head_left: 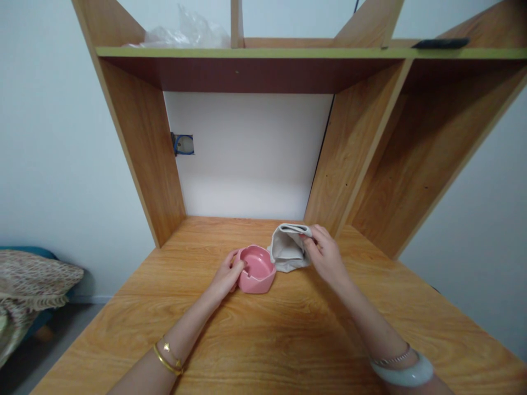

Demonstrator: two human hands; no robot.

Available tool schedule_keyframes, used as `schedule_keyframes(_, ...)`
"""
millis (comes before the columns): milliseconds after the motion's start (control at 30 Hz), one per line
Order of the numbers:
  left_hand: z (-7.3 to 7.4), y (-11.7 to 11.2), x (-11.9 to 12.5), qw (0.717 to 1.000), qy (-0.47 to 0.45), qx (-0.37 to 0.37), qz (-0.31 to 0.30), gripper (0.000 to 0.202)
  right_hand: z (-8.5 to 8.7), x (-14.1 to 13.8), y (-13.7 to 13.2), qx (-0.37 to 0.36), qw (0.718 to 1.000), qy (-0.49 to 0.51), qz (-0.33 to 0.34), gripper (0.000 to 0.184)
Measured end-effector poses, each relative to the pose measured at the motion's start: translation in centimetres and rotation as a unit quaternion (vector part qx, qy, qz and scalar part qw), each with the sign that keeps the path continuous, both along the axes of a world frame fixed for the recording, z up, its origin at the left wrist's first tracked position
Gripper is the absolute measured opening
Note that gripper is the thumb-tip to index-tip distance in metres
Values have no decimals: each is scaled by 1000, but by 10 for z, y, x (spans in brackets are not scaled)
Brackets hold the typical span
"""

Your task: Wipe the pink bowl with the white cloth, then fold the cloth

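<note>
A pink faceted ashtray (pixel 257 282) sits on the wooden desk, its hollow facing up and a notch showing in its rim. My left hand (pixel 228 274) grips the ashtray's left side, thumb over the rim and fingers around the outside. Just right of it, a folded light grey cloth (pixel 288 249) is raised at its upper edge, with its folds gaping toward me. My right hand (pixel 324 252) pinches the cloth at its right side. The cloth's left edge comes up against the ashtray's rim; whether they touch I cannot tell.
The wooden desk (pixel 263 351) carries a shelf unit (pixel 255 53) at the back. Clear plastic wrapping (pixel 187 33) and a dark object (pixel 440 43) lie on its upper shelf. An open wall socket box (pixel 184 144) shows behind. A patterned throw (pixel 37 277) covers furniture at left.
</note>
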State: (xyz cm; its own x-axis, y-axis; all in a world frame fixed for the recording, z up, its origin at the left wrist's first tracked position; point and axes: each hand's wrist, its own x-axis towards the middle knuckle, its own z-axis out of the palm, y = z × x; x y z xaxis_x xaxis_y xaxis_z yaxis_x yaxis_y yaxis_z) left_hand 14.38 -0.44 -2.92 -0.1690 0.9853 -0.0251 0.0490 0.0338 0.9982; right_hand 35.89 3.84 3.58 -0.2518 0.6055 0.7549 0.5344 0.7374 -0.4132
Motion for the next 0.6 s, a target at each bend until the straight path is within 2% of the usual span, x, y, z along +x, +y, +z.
schedule_keyframes(133,-11,8,-5,998,10,56,15,36,-2,-24,-4,-43,991,-119,40,24)
schedule_keyframes(300,-22,14,-10,994,28,109,9,40,-16,-48,-12,-88,969,-232,-5,25)
schedule_keyframes(467,-14,10,-10,989,62,136,9,42,-26,-54,-15,-134,968,-213,-14,36)
schedule_keyframes(567,-4,3,-7,985,93,142,5,46,-33,-53,-11,-150,974,-159,-62,28)
schedule_keyframes(600,-1,1,-5,983,107,147,3,48,-36,-53,-9,-150,975,-142,-83,33)
